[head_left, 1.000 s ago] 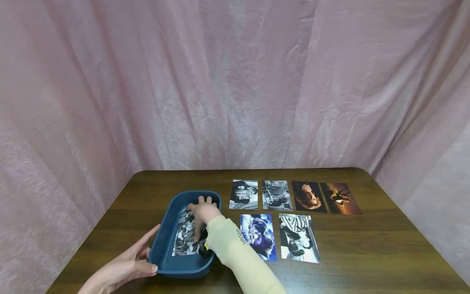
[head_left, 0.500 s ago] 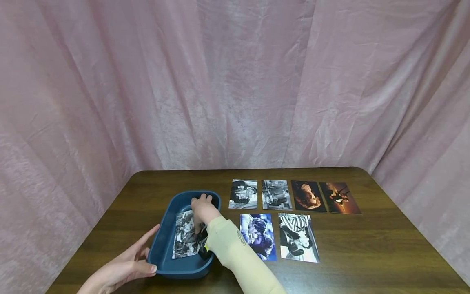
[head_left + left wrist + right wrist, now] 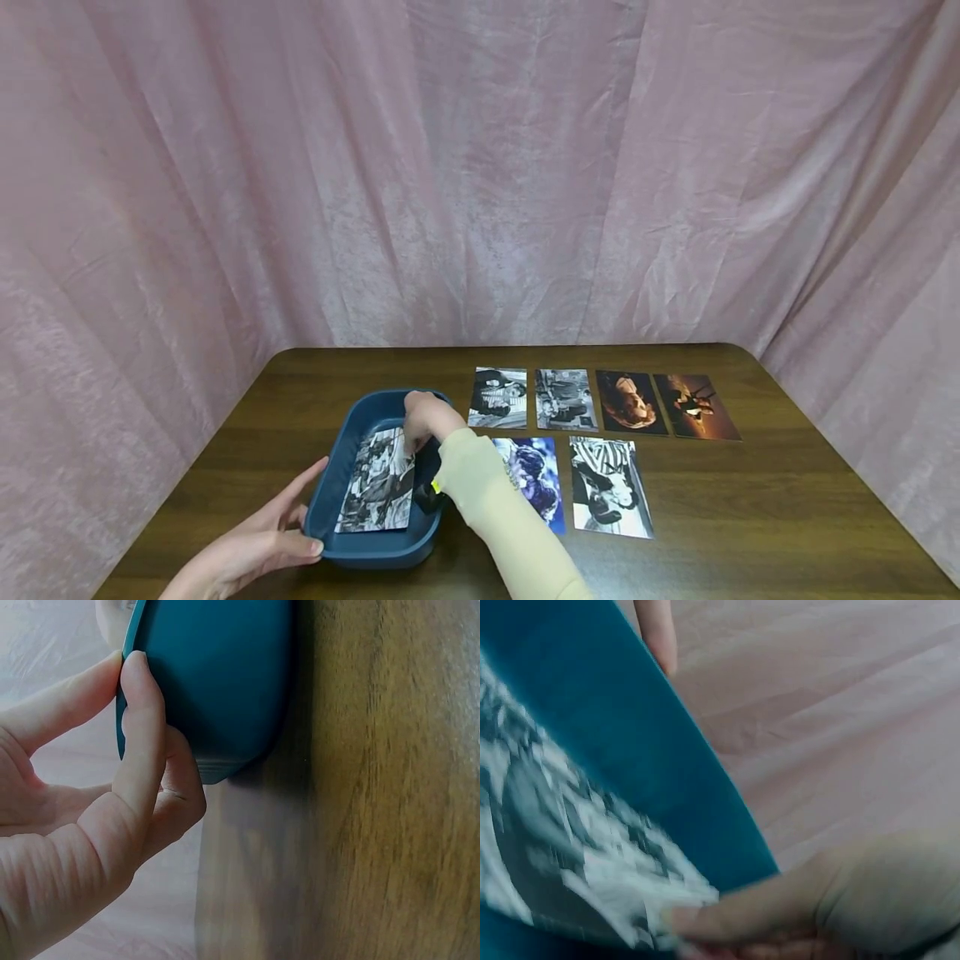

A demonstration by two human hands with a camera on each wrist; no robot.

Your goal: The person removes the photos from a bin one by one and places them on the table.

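Observation:
A deep blue plastic tray (image 3: 378, 552) stands on the left part of the table. My left hand (image 3: 258, 537) holds its left rim near the front corner, thumb and fingers at the edge in the left wrist view. Inside lies a black-and-white photo print (image 3: 375, 492), slightly raised toward its right side. My right hand (image 3: 429, 418) reaches into the tray and pinches the print's upper right edge. In the right wrist view the thumb (image 3: 697, 919) presses on the print's corner, with the other fingers curled below it.
To the tray's right, a back row holds two black-and-white prints (image 3: 566, 400) and two dark orange ones (image 3: 697, 406). In front lie a blue-toned print (image 3: 540, 479), partly behind my right sleeve, and another black-and-white print (image 3: 611, 487). Pink curtains (image 3: 480, 167) hang behind the table.
My right hand has drawn back toward the tray's right side, its spread fingers now closed on the print's edge. The print has turned and shifted toward the near left. My left hand stays put.

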